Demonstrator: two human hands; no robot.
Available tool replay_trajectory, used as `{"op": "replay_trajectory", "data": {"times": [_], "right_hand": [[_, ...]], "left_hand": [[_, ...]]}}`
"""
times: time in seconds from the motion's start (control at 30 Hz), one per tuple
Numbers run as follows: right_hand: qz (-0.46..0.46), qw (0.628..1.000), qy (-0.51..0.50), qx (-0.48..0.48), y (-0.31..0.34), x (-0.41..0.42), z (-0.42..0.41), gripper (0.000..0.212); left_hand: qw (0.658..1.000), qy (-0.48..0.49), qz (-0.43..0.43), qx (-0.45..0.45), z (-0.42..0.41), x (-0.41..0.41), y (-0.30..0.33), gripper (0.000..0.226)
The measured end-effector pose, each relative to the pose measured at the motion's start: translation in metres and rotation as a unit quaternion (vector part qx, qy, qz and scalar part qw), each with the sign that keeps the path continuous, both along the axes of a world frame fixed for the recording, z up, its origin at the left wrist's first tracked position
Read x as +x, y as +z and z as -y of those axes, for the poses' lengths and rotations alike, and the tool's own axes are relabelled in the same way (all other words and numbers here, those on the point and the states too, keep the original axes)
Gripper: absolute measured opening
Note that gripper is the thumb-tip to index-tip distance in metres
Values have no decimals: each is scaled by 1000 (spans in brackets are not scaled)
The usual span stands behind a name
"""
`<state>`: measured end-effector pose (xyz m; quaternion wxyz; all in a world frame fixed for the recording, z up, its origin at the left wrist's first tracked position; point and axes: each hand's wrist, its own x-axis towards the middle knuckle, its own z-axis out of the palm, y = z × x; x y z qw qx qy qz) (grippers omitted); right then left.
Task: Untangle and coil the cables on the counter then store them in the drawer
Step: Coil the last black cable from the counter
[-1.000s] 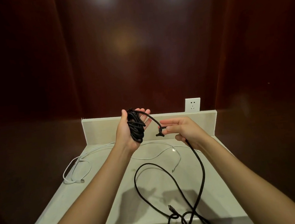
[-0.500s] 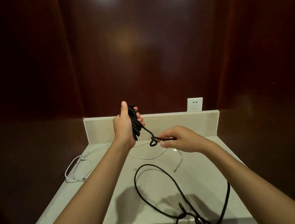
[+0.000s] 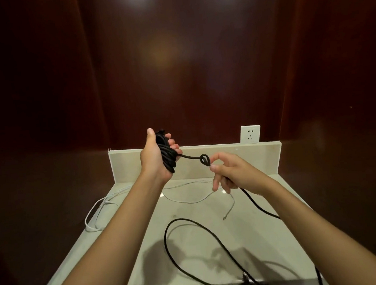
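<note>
Cable was the whole story here: the black cable had a fat bundle of wraps sitting in the left hand, fingers curled round it, raised over the far edge of the counter. From that bundle a short run went out toward 3 o'clock and ended in a small kinked loop, right at the fingertips of the right hand, which pinched the line just past it. So the kink lay between the 2 hands, long axis left to right, nearer the right one. The slack dropped from the right palm toward 5 o'clock and sprawled in a big loop at 6 o'clock on the counter. My guess: that kink needed working out before the next wrap. White cable lay untouched at 9 o'clock, wall socket at 1 o'clock. Couldn't spot a drawer.
</note>
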<state>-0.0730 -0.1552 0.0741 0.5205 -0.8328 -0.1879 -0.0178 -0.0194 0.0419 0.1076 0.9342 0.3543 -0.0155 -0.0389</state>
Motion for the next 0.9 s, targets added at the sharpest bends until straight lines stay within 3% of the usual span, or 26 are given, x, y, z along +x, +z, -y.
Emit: {"op": "replay_trajectory", "data": {"times": [0.07,0.17,0.3,0.43,0.73,0.8,0.9], "right_hand": [[34,998,-32,40,-1,3,-3,6],[75,989,-80,104,-4,8,-9,12],[102,988,-83,75,-12,1,-18,27],[112,992,-56,13,-20,1,-26,29],[51,992,62,100,3,-10,-16,31],[48,995,35,80,7,-12,-18,29],[118,987,-110,19,9,-15,-25,16]], "left_hand": [[999,-13,6,-29,2,-2,-1,55],[999,-6,19,-48,3,0,-3,54],[998,35,27,-44,7,-2,0,52],[987,151,60,12,11,3,-3,47],[950,241,129,152,16,-1,-4,41],[934,255,150,198,17,-3,-4,40],[929,256,161,212,21,-8,2,39]]}}
